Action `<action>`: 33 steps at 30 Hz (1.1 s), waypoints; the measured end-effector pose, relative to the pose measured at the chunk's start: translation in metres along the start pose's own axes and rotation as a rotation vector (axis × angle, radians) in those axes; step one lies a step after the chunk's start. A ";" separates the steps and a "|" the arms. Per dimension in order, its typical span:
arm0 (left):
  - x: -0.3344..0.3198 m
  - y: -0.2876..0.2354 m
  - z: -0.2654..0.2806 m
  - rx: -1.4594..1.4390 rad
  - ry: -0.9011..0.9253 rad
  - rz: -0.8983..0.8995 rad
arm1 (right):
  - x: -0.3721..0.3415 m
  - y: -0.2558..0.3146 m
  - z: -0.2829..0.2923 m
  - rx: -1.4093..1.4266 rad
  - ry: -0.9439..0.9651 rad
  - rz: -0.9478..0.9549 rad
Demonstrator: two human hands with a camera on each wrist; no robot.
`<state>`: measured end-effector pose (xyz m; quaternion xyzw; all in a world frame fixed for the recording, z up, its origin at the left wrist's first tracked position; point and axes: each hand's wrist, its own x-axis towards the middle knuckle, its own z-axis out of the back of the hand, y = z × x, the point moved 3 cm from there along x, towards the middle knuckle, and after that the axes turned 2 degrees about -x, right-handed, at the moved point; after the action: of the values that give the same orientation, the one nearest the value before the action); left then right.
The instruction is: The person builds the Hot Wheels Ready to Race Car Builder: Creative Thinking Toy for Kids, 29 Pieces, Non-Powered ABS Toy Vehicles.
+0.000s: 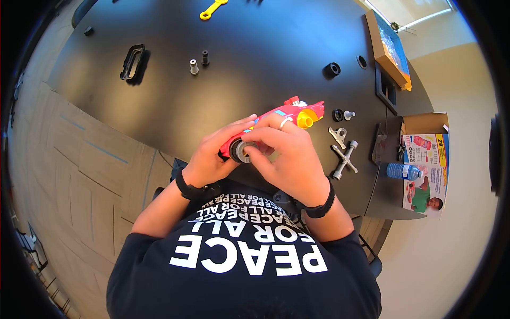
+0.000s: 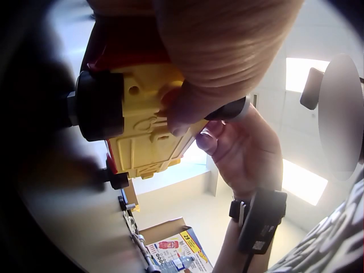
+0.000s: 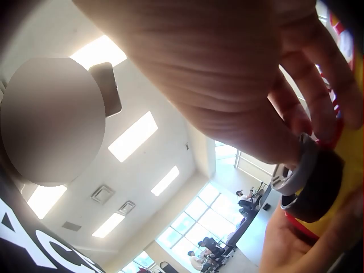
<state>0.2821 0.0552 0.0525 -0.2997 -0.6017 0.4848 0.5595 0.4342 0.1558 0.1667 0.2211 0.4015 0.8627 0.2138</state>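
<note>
"How far along is that car (image 1: pixel 295 110)?"

"Partway, I'd judge. It's held up at the counter's (image 1: pixel 164 101) near edge; the left grip (image 1: pixel 215 146) has its fingers curled round the body."

"And the right grip (image 1: pixel 289 154)?"

"Narrow. Thumb and finger pinch the grey rim of a wheel (image 3: pixel 318 187), set against the car's side."

"Fully seated?"

"I can't tell. The opposite wheel (image 2: pixel 102 105) is in place at that same end, though."

"The far end?"

"Only a small dark piece (image 2: pixel 118 180) that I can make out there."

"So what's left?"

"A fair bit, going by the loose parts: black rings (image 1: pixel 328 71), a grey peg (image 1: pixel 349 115), two more pegs (image 1: pixel 194 67) and a black frame (image 1: pixel 126 69). The cross wrench (image 1: pixel 345 159) lies untouched."
</note>
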 end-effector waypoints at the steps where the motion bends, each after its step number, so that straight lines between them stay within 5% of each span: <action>1: 0.000 0.000 0.000 -0.002 0.004 0.000 | 0.001 0.000 -0.002 -0.034 0.011 0.025; 33: -0.001 -0.004 0.002 0.014 0.005 0.012 | 0.000 0.008 -0.003 -0.169 0.100 0.146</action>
<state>0.2810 0.0528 0.0559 -0.3005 -0.5952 0.4915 0.5603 0.4313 0.1490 0.1705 0.1878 0.3205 0.9165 0.1482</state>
